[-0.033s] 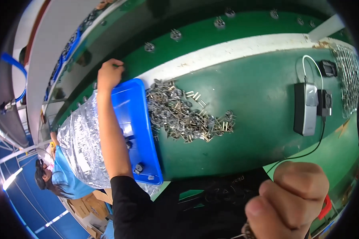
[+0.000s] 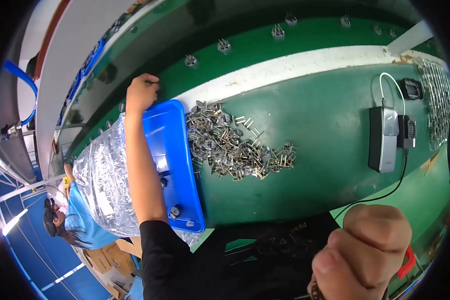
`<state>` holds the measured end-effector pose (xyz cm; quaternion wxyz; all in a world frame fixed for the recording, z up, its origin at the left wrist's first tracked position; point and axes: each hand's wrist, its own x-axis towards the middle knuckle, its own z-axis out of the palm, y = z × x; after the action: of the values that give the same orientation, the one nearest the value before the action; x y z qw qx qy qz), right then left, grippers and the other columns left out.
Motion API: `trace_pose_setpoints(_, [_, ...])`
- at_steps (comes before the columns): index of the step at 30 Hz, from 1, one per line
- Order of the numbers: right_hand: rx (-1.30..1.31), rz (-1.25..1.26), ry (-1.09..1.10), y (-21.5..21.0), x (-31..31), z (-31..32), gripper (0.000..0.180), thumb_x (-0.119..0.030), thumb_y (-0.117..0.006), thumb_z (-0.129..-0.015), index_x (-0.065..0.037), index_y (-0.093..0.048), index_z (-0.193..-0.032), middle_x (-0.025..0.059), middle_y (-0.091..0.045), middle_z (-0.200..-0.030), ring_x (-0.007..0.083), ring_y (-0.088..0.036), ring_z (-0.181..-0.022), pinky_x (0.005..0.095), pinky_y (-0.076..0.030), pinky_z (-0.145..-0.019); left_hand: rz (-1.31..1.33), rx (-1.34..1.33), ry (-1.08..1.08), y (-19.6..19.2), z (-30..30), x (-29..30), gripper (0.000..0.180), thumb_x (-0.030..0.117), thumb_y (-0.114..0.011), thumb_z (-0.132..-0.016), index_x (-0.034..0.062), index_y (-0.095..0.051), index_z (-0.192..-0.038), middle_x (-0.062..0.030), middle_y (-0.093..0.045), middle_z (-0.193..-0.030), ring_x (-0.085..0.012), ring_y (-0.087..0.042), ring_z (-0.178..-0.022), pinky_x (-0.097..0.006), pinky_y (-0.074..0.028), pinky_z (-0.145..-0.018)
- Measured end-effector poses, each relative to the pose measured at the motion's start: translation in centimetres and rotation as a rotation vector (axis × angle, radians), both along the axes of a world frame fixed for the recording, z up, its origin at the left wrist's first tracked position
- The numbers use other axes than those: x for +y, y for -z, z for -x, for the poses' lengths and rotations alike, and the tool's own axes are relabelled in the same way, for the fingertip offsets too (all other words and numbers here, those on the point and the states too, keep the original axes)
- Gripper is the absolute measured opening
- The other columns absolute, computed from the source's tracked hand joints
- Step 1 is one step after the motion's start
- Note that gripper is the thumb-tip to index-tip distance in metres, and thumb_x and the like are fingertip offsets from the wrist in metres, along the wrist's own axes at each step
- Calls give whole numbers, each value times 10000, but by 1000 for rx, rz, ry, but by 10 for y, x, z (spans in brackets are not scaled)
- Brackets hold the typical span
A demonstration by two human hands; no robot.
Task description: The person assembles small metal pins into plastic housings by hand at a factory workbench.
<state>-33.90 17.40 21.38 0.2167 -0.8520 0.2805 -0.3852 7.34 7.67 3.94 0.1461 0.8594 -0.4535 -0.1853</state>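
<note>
My left hand [image 2: 142, 93] reaches past the blue tray [image 2: 197, 200] to the green belt [image 2: 255, 46]. Its fingers are curled together at the belt; whatever they may hold is hidden. My right hand [image 2: 367, 245] is raised close at the lower right, closed in a fist, and its inside does not show. A heap of small grey plug inserts with metal pins [image 2: 225, 142] lies on the green table right of the tray. A few dark round pieces [image 2: 175, 211] lie inside the tray.
Single plug inserts [image 2: 224, 46] stand spaced along the belt, beyond a white ledge [image 2: 295, 65]. A clear plastic bag [image 2: 102, 175] lies left of the tray. At right are a grey-black box with a cable [image 2: 383, 137] and a wire rack [image 2: 431, 102]. A person in blue [image 2: 85, 217] is at far left.
The whole view has shifted slightly. Both hands keep much the same pose, and the heap and tray look unchanged.
</note>
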Motion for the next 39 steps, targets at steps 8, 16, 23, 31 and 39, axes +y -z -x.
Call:
trace_pose_setpoints(8, [-397, -164, -135, 128, -71, -36, 187, 60, -700, -775, -25, -701, -942, 55, -633, -755, 131, -543, -531, 237, -439, -501, 453, 483, 126, -34, 51, 36, 351, -2, -663, -800, -52, -671, -1147, -62, -689, -871, -101, -632, -739, -252, -511, -730])
trace_pose_setpoints(16, [-585, -862, -179, 169, -72, -57, 135, -12, -731, -843, -16, -706, -976, 20, -635, -885, 86, -616, -773, 218, -496, -678, 227, 1163, 159, -50, 155, 97, 473, -149, -638, -815, -43, -598, -1274, -75, -681, -961, -116, -678, -889, -223, -547, -816])
trace_pose_setpoints(23, [-350, -377, -128, 174, -63, -60, 126, -16, -747, -799, -45, -694, -909, 41, -638, -869, 144, -631, -664, 267, -499, -539, 274, 1196, 157, -36, 177, 115, 460, -131, -653, -860, -39, -587, -1305, -72, -634, -1001, -81, -637, -866, -197, -533, -746])
trace_pose_setpoints(31, [-277, -99, -59, 178, -57, -66, 138, -2, -753, -753, -42, -657, -844, 29, -626, -851, 168, -628, -645, 273, -503, -511, 261, 1106, 129, -39, 189, 117, 474, -125, -666, -841, -41, -594, -1302, -53, -538, -1049, -84, -661, -856, -179, -520, -713])
trace_pose_setpoints(39, [-244, -72, -18, 181, -54, -67, 157, 6, -760, -733, -35, -658, -845, 34, -619, -833, 168, -620, -590, 272, -491, -474, 234, 1107, 127, -41, 188, 118, 438, -125, -623, -864, -49, -597, -1295, -72, -577, -1072, -99, -660, -880, -195, -524, -736])
